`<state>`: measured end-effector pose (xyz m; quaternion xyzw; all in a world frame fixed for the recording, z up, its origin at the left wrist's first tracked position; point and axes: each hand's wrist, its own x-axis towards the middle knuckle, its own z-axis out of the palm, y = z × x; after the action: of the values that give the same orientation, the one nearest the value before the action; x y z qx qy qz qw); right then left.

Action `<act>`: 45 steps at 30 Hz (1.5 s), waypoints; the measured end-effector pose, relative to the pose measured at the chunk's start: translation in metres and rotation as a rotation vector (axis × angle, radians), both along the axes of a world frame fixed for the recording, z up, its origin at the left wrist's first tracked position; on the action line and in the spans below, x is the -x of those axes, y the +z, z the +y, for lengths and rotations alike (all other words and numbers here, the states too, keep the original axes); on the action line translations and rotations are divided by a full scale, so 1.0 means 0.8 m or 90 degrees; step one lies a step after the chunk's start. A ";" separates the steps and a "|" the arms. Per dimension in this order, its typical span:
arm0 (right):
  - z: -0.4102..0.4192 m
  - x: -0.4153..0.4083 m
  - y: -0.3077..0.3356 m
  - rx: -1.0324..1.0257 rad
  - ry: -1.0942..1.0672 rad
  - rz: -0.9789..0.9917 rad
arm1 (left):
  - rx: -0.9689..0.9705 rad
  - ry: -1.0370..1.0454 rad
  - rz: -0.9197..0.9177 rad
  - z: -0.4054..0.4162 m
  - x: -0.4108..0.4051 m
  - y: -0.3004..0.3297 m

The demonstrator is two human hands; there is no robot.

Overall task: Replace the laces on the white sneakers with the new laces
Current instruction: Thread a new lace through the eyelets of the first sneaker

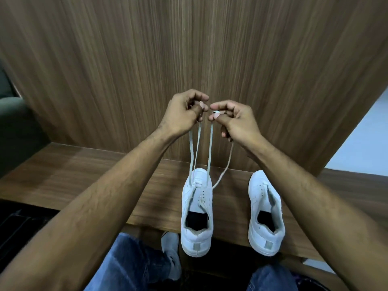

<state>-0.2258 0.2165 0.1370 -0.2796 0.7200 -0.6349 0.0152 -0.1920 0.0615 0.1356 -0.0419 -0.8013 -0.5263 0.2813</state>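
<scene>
— What sort of place were you sitting in?

— It looked like a home or a furnished room. You faced a wood-veneer wall panel rising from a matching wooden ledge. A grey-green upholstered seat stood at your left, and a pale wall showed at your right.

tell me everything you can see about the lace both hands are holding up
The lace is a flat, off-white strip that looks like woven fabric. It passes through the front eyelets of the left sneaker on the wooden shelf and rises in strands to both hands. The left hand pinches two strands; the right hand holds the others, one hanging slack in a curve. It looks threaded only near the toe.
</scene>
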 end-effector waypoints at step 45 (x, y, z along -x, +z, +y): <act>0.027 0.003 -0.207 -0.612 0.023 0.194 | 0.127 -0.025 -0.296 -0.001 -0.014 -0.259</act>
<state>-0.2285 0.2380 -0.0288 -0.3430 0.9201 -0.1829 0.0478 -0.1808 0.0607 -0.0718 0.0373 -0.8914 -0.4457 0.0735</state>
